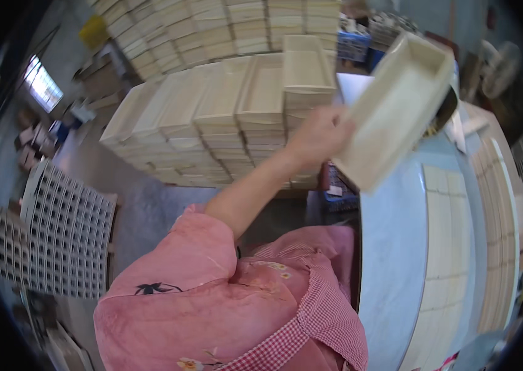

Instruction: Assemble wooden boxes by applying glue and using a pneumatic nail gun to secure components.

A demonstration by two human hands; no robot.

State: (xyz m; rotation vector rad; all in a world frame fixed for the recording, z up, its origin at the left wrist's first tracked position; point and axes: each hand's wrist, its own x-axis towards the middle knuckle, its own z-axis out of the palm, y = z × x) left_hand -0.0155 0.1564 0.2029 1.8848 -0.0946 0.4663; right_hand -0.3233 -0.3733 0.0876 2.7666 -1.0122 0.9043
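Observation:
My left hand (323,135), at the end of an outstretched bare forearm, is closed on the near left side of a shallow, pale wooden box (405,99). The box is tilted, its open top and bare inside facing me, and hangs over the left edge of the light blue-white worktable (391,232). Just left of the hand, more such boxes (262,80) are stacked in columns, a single box (308,65) topping the column nearest the table. Motion blurs my fingers a little. My right hand is not in view.
Pale wooden strips (444,247) lie in rows along the table, with longer stacked boards (499,241) farther right. A high wall of stacked boxes (212,25) stands behind. A blue crate (340,201) sits beside the table's edge. Grey gridded panels (66,229) stand at the left.

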